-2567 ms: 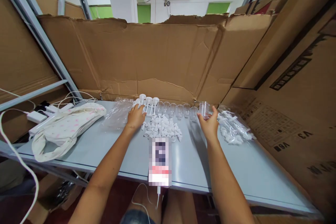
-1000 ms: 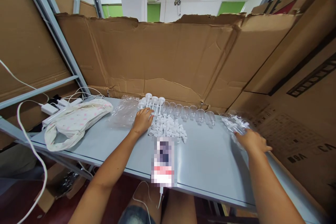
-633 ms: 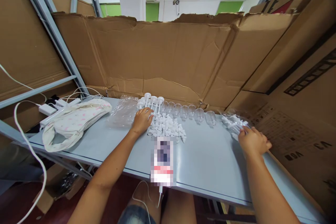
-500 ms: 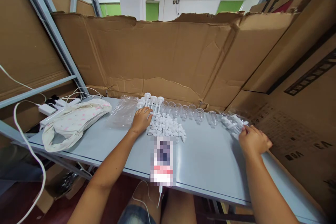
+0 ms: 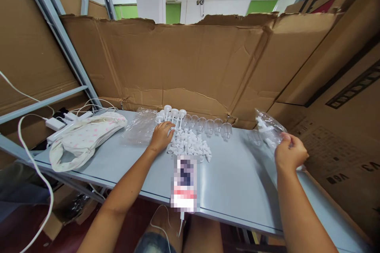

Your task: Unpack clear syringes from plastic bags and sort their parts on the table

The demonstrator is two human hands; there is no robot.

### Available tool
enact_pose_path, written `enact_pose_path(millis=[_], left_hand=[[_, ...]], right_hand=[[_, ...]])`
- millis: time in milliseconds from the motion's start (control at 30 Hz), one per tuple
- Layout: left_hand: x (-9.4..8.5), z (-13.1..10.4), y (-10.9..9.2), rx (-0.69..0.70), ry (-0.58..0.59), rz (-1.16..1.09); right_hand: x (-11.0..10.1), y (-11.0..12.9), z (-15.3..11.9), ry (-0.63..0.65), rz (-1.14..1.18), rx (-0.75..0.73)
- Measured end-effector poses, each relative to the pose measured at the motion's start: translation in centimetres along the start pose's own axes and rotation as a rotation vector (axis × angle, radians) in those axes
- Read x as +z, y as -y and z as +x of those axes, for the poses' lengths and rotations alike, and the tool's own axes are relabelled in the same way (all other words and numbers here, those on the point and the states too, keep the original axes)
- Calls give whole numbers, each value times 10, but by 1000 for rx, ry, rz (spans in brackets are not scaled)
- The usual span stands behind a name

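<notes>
Pinching a clear bag of white parts (image 5: 268,128) in the closed grip of the right hand (image 5: 291,152), right on the desk (image 5: 234,184). Holding the left hand (image 5: 161,138) beside a heap of white pieces (image 5: 190,143) with loosely curled fingers, leaving any hold impossible to tell.

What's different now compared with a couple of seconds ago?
The right hand has let go of the rightmost clear cup and moved right, gripping and lifting the bag of white parts. That cup is now farther right, apart from the other clear cups. Those and the left hand, by the white pile, stayed put.
</notes>
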State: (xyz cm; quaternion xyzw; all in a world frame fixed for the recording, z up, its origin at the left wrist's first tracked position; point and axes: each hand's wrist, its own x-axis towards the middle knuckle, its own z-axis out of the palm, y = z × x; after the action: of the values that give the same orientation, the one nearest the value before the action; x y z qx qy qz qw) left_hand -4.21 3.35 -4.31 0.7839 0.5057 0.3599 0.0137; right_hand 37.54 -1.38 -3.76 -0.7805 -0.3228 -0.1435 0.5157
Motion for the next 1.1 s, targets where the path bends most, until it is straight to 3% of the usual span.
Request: enact_pose_path(millis=[133, 233, 367, 500, 567, 867, 1000, 1100], left_hand=[[1, 1, -7, -42, -18, -352], [1, 1, -14, -158, 53, -787], [-4, -2, -22, -309, 276, -1371], [-13, -5, -29, -385, 567, -1705], [-16, -5, -32, -433, 624, -1772], [-11, -2, -32, -766, 422, -1676], [-9, -3, -32, -755, 464, -1667], [-9, -2, -31, -746, 405, -1676]], right_hand=[[-6, 22, -3, 24, 172, -219], [-12, 42, -12, 84, 246, -432], [-18, 70, -34, 263, 316, -782], [-19, 95, -63, 440, 373, -1094], [-18, 105, -74, 443, 361, -1188], [-19, 129, -99, 502, 361, -1342], [-16, 135, -102, 559, 389, -1313], [-12, 136, -101, 561, 379, -1265]])
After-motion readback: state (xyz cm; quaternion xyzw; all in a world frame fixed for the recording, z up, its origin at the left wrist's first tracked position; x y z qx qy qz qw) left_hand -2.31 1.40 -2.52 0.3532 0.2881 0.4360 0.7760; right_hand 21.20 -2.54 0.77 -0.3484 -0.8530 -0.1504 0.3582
